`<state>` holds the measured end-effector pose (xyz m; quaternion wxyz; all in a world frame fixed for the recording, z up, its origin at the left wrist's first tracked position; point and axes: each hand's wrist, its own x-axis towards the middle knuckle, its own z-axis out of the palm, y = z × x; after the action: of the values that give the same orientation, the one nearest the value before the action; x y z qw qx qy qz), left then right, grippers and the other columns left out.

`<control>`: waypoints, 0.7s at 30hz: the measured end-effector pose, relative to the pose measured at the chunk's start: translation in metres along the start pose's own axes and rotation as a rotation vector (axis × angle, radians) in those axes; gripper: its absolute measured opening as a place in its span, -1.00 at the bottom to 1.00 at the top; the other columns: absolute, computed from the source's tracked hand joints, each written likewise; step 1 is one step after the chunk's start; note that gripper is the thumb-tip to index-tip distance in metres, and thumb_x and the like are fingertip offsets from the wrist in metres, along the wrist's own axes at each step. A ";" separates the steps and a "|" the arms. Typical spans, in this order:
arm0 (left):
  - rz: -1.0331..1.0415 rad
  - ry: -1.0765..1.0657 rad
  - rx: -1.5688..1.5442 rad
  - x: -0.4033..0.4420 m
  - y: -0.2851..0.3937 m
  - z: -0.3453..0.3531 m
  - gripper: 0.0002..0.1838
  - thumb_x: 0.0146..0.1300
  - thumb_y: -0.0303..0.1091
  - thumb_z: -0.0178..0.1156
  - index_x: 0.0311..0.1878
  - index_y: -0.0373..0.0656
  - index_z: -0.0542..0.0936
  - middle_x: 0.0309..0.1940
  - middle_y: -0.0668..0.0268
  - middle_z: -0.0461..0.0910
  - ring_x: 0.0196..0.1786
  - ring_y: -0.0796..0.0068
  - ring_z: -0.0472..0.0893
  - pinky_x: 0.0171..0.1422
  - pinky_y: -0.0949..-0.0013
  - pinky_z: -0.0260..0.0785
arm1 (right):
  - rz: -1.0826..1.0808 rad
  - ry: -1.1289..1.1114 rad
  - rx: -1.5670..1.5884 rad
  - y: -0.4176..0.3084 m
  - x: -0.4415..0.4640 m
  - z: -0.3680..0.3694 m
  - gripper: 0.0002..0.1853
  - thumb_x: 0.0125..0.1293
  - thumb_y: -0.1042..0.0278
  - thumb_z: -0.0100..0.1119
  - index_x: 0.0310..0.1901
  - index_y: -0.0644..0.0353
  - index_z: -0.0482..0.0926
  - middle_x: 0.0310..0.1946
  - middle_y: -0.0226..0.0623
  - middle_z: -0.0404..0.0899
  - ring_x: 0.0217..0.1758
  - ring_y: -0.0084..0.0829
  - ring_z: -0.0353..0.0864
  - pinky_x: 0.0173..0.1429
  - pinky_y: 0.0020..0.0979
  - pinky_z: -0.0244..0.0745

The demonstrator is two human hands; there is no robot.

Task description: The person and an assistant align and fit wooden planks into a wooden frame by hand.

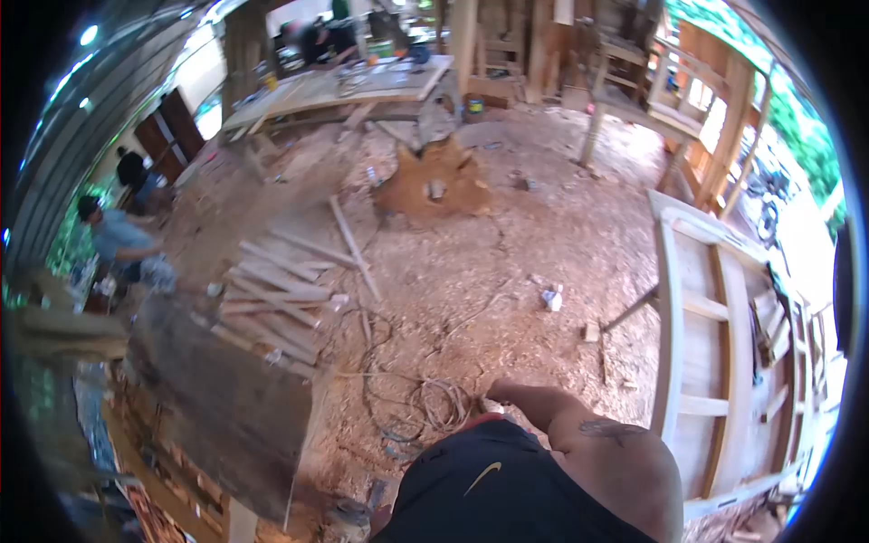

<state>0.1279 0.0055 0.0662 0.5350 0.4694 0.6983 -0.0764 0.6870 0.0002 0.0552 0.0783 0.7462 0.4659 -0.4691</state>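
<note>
My right arm bends across the front of my dark sleeveless top [489, 480], and my right hand [503, 391] is close to my body. Its fingers are too small and blurred to make out. Something pale and reddish shows just below that hand, but its kind is unclear. Behind it on the floor lies a loose coil of cord [439, 403]. My left hand is not visible; only a sliver of skin shows at the left edge of my top.
Wood shavings cover the floor [434, 281]. Left lie a dark board [226, 389] and several wood strips [281, 290]. A wooden frame panel [670, 317] stands right. Ahead are a tree-stump slab [407, 190] and a workbench [362, 86]. A person in light blue [127, 237] is left.
</note>
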 end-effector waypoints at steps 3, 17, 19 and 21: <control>0.047 -0.026 0.012 0.020 0.057 0.009 -0.74 0.33 -0.16 0.17 -0.13 -0.16 0.62 -0.40 0.28 0.63 -0.35 0.37 0.64 -0.30 0.22 0.52 | 0.101 -0.037 0.172 0.020 -0.003 -0.013 -0.60 0.22 0.09 0.02 -0.35 0.24 0.74 -0.43 -0.12 0.73 -0.39 -0.23 0.76 -0.21 -0.18 0.67; 0.568 -0.012 0.192 0.075 0.291 0.116 -0.78 0.35 -0.22 0.13 -0.10 -0.15 0.60 -0.33 0.25 0.67 -0.37 0.45 0.61 -0.36 0.30 0.47 | 0.324 0.107 0.182 0.180 -0.036 -0.037 -0.58 0.16 0.21 0.04 -0.01 0.10 0.74 0.07 -0.10 0.69 0.14 -0.14 0.70 0.10 -0.14 0.60; 0.534 -0.103 0.291 0.071 0.297 0.120 -0.78 0.35 -0.22 0.13 -0.11 -0.15 0.60 -0.34 0.26 0.66 -0.38 0.45 0.61 -0.37 0.30 0.46 | 0.376 0.174 0.300 0.184 -0.034 -0.030 -0.58 0.15 0.16 0.02 -0.08 0.13 0.75 0.00 -0.04 0.70 0.08 -0.10 0.71 0.09 -0.13 0.60; 0.502 -0.178 0.380 0.070 0.300 0.117 -0.78 0.36 -0.21 0.13 -0.12 -0.15 0.60 -0.34 0.26 0.65 -0.40 0.45 0.60 -0.38 0.30 0.44 | 0.393 0.301 0.360 0.192 -0.020 -0.015 -0.59 0.11 0.13 0.02 -0.19 0.16 0.77 -0.11 0.01 0.72 0.00 -0.04 0.73 0.03 -0.10 0.61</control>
<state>0.4292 0.1391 0.0792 0.4989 0.7098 0.4845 -0.1120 0.8414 -0.1107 0.0176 -0.0359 0.8850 0.2286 -0.4040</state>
